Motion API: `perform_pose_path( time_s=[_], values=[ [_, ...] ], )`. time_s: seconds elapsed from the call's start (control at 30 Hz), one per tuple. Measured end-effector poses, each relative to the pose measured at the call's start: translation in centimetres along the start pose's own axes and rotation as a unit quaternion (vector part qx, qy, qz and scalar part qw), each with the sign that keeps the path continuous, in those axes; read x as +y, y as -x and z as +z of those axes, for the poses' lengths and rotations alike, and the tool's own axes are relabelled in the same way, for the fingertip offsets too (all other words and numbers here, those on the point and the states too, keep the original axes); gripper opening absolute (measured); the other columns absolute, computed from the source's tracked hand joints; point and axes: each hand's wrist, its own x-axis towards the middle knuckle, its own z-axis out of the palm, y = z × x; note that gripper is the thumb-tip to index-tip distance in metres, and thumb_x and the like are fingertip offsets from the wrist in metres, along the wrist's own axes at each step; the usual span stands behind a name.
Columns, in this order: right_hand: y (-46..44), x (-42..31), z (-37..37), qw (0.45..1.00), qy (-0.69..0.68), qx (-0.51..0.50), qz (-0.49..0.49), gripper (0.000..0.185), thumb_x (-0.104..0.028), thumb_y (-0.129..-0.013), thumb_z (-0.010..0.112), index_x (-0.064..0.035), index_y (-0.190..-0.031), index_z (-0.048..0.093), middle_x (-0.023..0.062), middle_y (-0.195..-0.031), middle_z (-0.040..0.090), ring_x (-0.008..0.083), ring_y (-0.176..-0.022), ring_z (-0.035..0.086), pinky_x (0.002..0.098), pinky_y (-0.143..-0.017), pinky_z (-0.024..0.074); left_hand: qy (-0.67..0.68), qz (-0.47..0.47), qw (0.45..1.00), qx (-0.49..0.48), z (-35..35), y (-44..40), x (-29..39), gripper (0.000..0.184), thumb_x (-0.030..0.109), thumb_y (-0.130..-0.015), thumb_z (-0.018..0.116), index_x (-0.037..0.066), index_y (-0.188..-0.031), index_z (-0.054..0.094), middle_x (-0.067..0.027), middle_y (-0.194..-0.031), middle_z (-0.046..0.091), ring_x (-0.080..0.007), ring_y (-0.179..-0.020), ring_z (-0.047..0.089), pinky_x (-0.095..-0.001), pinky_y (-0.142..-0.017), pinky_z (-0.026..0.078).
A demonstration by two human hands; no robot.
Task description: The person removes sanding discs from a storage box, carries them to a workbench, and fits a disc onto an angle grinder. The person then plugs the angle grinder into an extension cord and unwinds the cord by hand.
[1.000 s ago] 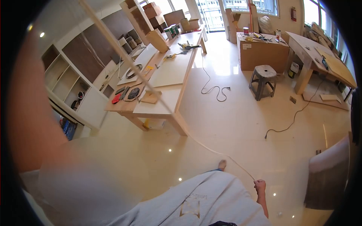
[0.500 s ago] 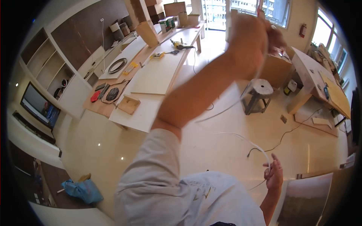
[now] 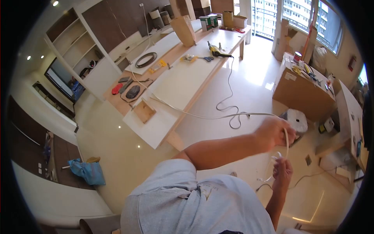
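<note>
A long white cord (image 3: 210, 117) runs from the far wall, across the worktable, to my hands on the right. My left hand (image 3: 274, 134) reaches across my body with its fingers closed around the cord. Just below it, my right hand (image 3: 283, 171) is closed on the cord's lower part, which bends into a small loop beside the fingers. A short length dangles to the left of my right hand. Behind my left hand stands a grey stool (image 3: 295, 119), partly covered by it.
The long worktable (image 3: 183, 91) bears a coiled dark strip (image 3: 146, 60), a wooden block (image 3: 145, 111), scissors (image 3: 206, 59) and a yellow power tool (image 3: 216, 50). A large cardboard box (image 3: 298, 91) with tools stands right. A dark cable (image 3: 230, 103) trails over the floor. A blue bag (image 3: 87, 171) lies left.
My left hand has come down from high up to just above my right hand, still with the cord. The cord now stretches back over the table. The head view has shifted.
</note>
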Motion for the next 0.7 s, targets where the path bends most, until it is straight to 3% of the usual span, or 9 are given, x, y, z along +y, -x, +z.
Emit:
perform_pose_path(
  time_s=[0.1,0.2,0.3,0.4,0.47,0.53,0.63,0.67,0.7],
  values=[
    [-4.0,-1.6,-3.5,0.995,0.032,0.053,-0.074,0.027,-0.032,-0.102,0.064,-0.0119,-0.083,0.060,-0.0051,-0.067,0.051,-0.0009,-0.051,0.038,0.0165,-0.042,0.0224,0.093,0.126,0.984,0.087,-7.5,-3.9,7.9,0.011,0.011,-0.093,0.062,0.003,-0.099,0.059,-0.0180,-0.099,0.068,-0.0347,-0.100,0.068,-0.0522,-0.086,0.055],
    [-7.9,-3.5,-6.1,0.988,0.015,0.098,-0.121,0.032,-0.035,-0.103,0.062,-0.0110,-0.082,0.058,-0.0051,-0.065,0.047,0.0003,-0.052,0.037,0.0175,-0.043,0.0223,0.101,0.372,0.907,0.173,-19.6,-3.0,19.0,0.011,0.000,-0.088,0.050,-0.004,-0.092,0.060,-0.0176,-0.082,0.063,-0.0318,-0.080,0.065,-0.0497,-0.078,0.056],
    [-11.6,-5.8,-6.2,0.985,-0.013,0.126,-0.117,0.032,-0.034,-0.104,0.061,-0.0118,-0.081,0.056,-0.0044,-0.066,0.048,0.0020,-0.051,0.038,0.0182,-0.042,0.0228,0.125,0.403,0.841,0.339,-30.5,3.7,30.0,0.009,-0.003,-0.082,0.055,0.003,-0.076,0.057,-0.0114,-0.070,0.057,-0.0242,-0.063,0.059,-0.0421,-0.064,0.051],
    [-15.1,-6.2,-5.2,0.983,-0.003,0.145,-0.109,0.032,-0.034,-0.104,0.061,-0.0117,-0.081,0.056,-0.0043,-0.067,0.050,0.0025,-0.049,0.038,0.0184,-0.041,0.0236,0.260,0.443,0.765,0.388,-42.9,13.3,38.5,0.023,-0.003,-0.080,0.054,0.014,-0.065,0.052,-0.0013,-0.056,0.055,-0.0159,-0.049,0.054,-0.0336,-0.049,0.046],
    [-17.3,-6.0,-3.9,0.982,0.018,0.155,-0.107,0.032,-0.033,-0.104,0.061,-0.0114,-0.081,0.055,-0.0044,-0.067,0.050,0.0025,-0.048,0.037,0.0184,-0.041,0.0237,0.273,0.459,0.703,0.470,-46.1,19.6,43.0,0.019,0.003,-0.087,0.052,0.013,-0.072,0.052,0.0020,-0.055,0.050,-0.0137,-0.045,0.048,-0.0289,-0.047,0.043],
    [-18.7,-5.4,-0.9,0.984,0.047,0.135,-0.105,0.032,-0.033,-0.104,0.061,-0.0115,-0.081,0.055,-0.0051,-0.066,0.048,0.0018,-0.048,0.037,0.0183,-0.041,0.0233,0.207,0.453,0.765,0.409,-47.5,26.2,46.1,0.017,0.001,-0.084,0.050,0.014,-0.074,0.044,0.0054,-0.055,0.035,-0.0078,-0.042,0.038,-0.0258,-0.042,0.037],
    [-21.3,-3.7,5.4,0.991,0.111,0.046,-0.064,0.031,-0.033,-0.103,0.063,-0.0127,-0.081,0.056,-0.0070,-0.063,0.046,0.0005,-0.049,0.037,0.0183,-0.042,0.0231,0.149,0.570,0.653,0.476,-47.2,32.8,52.2,0.013,-0.001,-0.077,0.046,0.011,-0.072,0.044,0.0038,-0.058,0.037,-0.0069,-0.042,0.033,-0.0211,-0.041,0.032],
    [-22.1,-3.4,8.4,0.990,0.137,0.018,-0.040,0.030,-0.033,-0.102,0.065,-0.0127,-0.081,0.057,-0.0075,-0.063,0.046,0.0004,-0.050,0.037,0.0186,-0.042,0.0235,0.185,0.570,0.674,0.432,-52.3,38.3,56.1,0.014,0.001,-0.076,0.045,0.011,-0.066,0.044,0.0014,-0.055,0.035,-0.0101,-0.042,0.033,-0.0252,-0.041,0.032],
    [-22.8,-3.2,11.2,0.988,0.154,-0.010,-0.016,0.030,-0.034,-0.101,0.066,-0.0128,-0.081,0.058,-0.0080,-0.063,0.046,0.0003,-0.050,0.036,0.0188,-0.043,0.0239,0.112,0.633,0.601,0.475,-49.2,38.6,56.4,0.017,0.001,-0.075,0.045,0.011,-0.062,0.042,0.0000,-0.054,0.033,-0.0136,-0.041,0.031,-0.0293,-0.042,0.033]
  ],
)
